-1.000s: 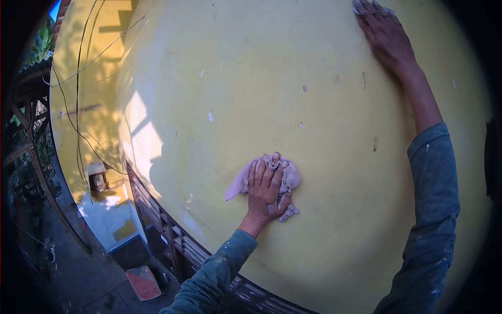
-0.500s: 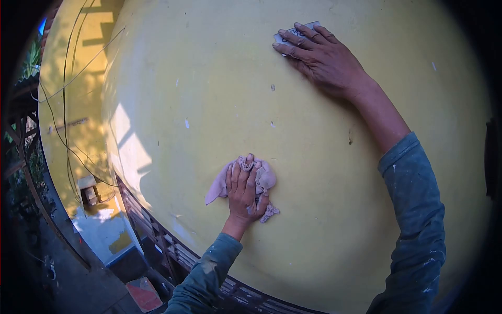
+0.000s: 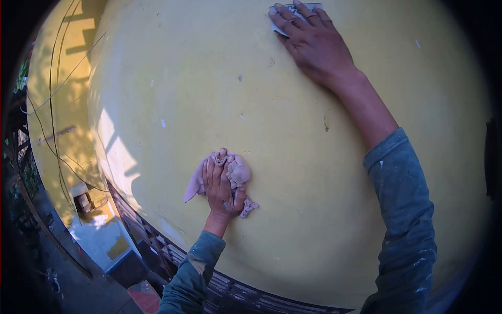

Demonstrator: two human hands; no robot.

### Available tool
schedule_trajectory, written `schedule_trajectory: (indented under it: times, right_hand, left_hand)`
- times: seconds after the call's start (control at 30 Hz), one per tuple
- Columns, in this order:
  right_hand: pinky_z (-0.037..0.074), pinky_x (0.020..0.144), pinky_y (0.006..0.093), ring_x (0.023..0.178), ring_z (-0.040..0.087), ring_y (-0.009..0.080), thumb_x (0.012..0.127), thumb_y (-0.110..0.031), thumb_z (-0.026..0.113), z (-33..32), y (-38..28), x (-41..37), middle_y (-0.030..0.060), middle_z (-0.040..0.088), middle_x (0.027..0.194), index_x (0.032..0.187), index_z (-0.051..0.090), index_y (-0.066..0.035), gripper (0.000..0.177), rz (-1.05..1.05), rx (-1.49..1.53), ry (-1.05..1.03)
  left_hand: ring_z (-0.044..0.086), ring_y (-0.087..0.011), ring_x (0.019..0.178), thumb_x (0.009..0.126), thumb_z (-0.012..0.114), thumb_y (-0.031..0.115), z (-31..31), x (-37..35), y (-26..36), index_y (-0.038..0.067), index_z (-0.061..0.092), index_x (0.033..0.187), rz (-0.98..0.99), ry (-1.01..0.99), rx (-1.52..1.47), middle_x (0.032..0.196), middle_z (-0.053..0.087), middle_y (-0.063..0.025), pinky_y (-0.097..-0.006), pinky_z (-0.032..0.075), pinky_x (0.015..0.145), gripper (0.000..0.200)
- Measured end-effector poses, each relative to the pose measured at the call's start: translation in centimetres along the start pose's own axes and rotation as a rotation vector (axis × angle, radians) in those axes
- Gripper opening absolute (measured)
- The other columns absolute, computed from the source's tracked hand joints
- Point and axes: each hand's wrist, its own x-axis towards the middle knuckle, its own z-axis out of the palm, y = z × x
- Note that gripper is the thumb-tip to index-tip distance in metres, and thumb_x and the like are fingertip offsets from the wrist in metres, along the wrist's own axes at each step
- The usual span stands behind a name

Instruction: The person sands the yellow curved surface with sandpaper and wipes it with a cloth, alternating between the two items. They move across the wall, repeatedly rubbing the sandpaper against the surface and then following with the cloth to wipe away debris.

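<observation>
My right hand lies against the yellow wall, its fingers stretched over a piece of sandpaper with dark print on its pale back. The palm hides part of the sheet. Lower and to the left, my left hand presses a crumpled pink rag to the same wall. Folds of the rag bunch up around and between those fingers, and one end sticks out below the thumb. Small chips and scuffs mark the paint between both hands.
Dark slatted trim runs along the wall's lower edge. Loose cables hang at the left, above a small box-like fitting. A red-topped object stands at the lower left. Sunlight falls on the left wall.
The view has shifted, so the wall marks sit further left. My right hand has slid up and rightward over the wall with the sandpaper. My left hand stays about in place on the rag.
</observation>
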Motion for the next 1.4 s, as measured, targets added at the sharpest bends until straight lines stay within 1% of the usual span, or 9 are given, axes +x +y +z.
schedule_trajectory:
  times: [0.13,0.4,0.67,0.87,0.97,1.03,1.17,1.2,1.4]
  right_hand:
    - [0.022,0.127,0.0425,0.150,0.037,0.0217,0.108,-0.038,0.041,-1.1,-1.7,-0.5,-0.0003,0.044,0.160,0.154,0.046,-0.019,0.049,-0.194,0.172,-0.156]
    - [0.014,0.128,0.0414,0.155,0.025,0.0282,0.110,-0.036,0.032,-5.7,16.4,1.4,0.0088,0.033,0.166,0.158,0.039,-0.011,0.054,0.498,-0.090,-0.178]
    - [0.023,0.127,0.0397,0.148,0.039,0.0209,0.109,-0.038,0.040,-1.8,-1.6,-2.2,-0.0003,0.048,0.157,0.151,0.050,-0.023,0.045,-0.140,0.022,-0.046]
    - [0.016,0.130,0.0389,0.154,0.027,0.0183,0.110,-0.037,0.039,-3.0,7.3,-1.2,-0.0054,0.036,0.165,0.157,0.041,-0.029,0.048,-0.044,-0.061,-0.140]
    - [0.028,0.120,0.0558,0.143,0.042,0.0462,0.107,-0.035,0.037,-6.8,17.9,-0.8,0.0238,0.045,0.156,0.153,0.039,0.004,0.060,0.064,-0.002,-0.172]
    - [0.026,0.121,0.0554,0.148,0.035,0.0423,0.108,-0.037,0.033,-7.8,20.8,-1.8,0.0197,0.036,0.163,0.153,0.042,0.000,0.059,0.352,-0.033,-0.183]
    - [0.026,0.121,0.0557,0.148,0.035,0.0421,0.107,-0.038,0.035,-7.3,16.8,-1.4,0.0204,0.036,0.163,0.155,0.040,-0.002,0.060,0.255,-0.001,-0.234]
    - [0.012,0.129,0.0417,0.155,0.024,0.0274,0.111,-0.037,0.032,-7.1,11.8,-1.5,0.0096,0.031,0.167,0.159,0.035,-0.011,0.055,0.379,-0.046,-0.300]
    - [0.022,0.128,0.0416,0.151,0.035,0.0186,0.108,-0.037,0.042,-3.6,0.4,-5.1,-0.0041,0.045,0.159,0.153,0.046,-0.026,0.047,-0.139,0.086,-0.104]
  left_hand:
    - [0.041,-0.0464,0.143,0.094,0.059,0.031,0.2,-0.2,-0.2,-0.001,0.053,0.143,-0.008,0.008,0.003,0.151,0.050,-0.0223,-0.0580,0.024,0.121,0.059]
    - [0.041,-0.0450,0.143,0.091,0.059,0.031,0.1,-0.5,-0.2,-0.001,0.053,0.142,-0.020,-0.009,0.034,0.153,0.050,-0.0203,-0.0558,0.023,0.122,0.060]
    - [0.041,-0.0461,0.144,0.092,0.057,0.033,0.3,-0.4,-0.5,-0.003,0.053,0.141,-0.008,0.009,0.007,0.150,0.052,-0.0240,-0.0578,0.024,0.121,0.061]
    - [0.042,-0.0453,0.143,0.093,0.057,0.033,0.0,-0.3,-0.2,0.000,0.053,0.142,-0.022,0.001,0.017,0.152,0.050,-0.0222,-0.0578,0.023,0.121,0.059]
    - [0.041,-0.0451,0.143,0.092,0.058,0.033,0.0,-0.4,-0.2,0.001,0.054,0.142,-0.037,-0.001,0.007,0.152,0.051,-0.0200,-0.0573,0.023,0.121,0.060]
    - [0.041,-0.0452,0.143,0.091,0.059,0.033,-0.1,-0.1,-0.3,0.000,0.054,0.142,-0.035,0.005,0.014,0.152,0.051,-0.0199,-0.0572,0.023,0.121,0.060]
    - [0.041,-0.0458,0.143,0.091,0.060,0.032,0.2,-0.4,-0.2,0.000,0.055,0.140,-0.035,0.001,0.003,0.151,0.051,-0.0211,-0.0571,0.023,0.121,0.059]
    - [0.042,-0.0460,0.142,0.092,0.060,0.031,0.1,-0.2,-0.1,-0.001,0.055,0.140,-0.025,0.011,-0.004,0.151,0.051,-0.0217,-0.0573,0.023,0.121,0.058]
    - [0.040,-0.0460,0.144,0.095,0.056,0.033,0.2,-0.4,-0.3,-0.001,0.051,0.142,0.008,0.029,-0.008,0.151,0.050,-0.0243,-0.0585,0.024,0.121,0.058]
